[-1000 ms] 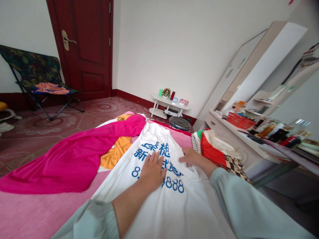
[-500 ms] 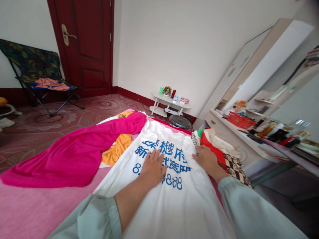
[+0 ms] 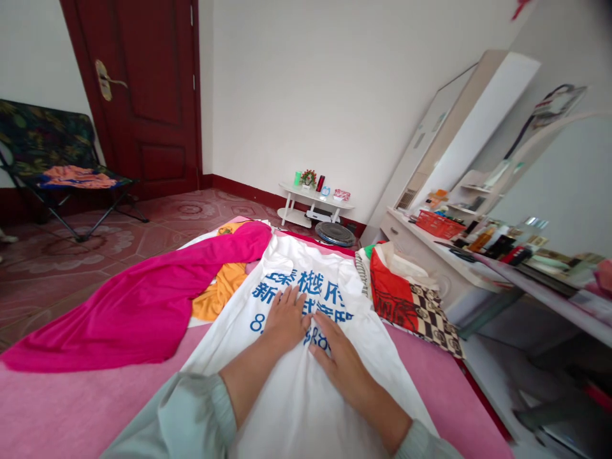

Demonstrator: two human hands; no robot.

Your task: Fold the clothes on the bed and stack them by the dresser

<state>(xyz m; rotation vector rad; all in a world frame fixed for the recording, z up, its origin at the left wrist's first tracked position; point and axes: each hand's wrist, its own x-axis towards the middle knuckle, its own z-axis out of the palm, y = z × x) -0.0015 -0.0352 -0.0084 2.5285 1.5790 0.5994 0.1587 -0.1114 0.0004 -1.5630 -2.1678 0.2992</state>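
A white T-shirt (image 3: 306, 389) with blue printed characters and digits lies spread in front of me on a pink bedspread (image 3: 444, 389). My left hand (image 3: 285, 319) rests flat on the print, fingers stretched out. Close beside it, my right hand (image 3: 337, 354) lies on the shirt with its fingers extended, over part of the digits. Neither hand grips anything that I can see. Left of the shirt spreads a magenta garment (image 3: 129, 306), partly over an orange-yellow cloth (image 3: 222, 290).
At the shirt's right lie red, cream and checked clothes (image 3: 396, 293). A dressing table (image 3: 468, 258) with a red basket (image 3: 438, 223) and bottles stands on the right. Beyond the bed is a low white table (image 3: 313, 194). A folding chair (image 3: 52, 153) stands left, near a dark red door (image 3: 138, 95).
My right hand has moved left from the shirt's right edge to beside my left hand. The left hand stays on the print. The view has turned slightly right.
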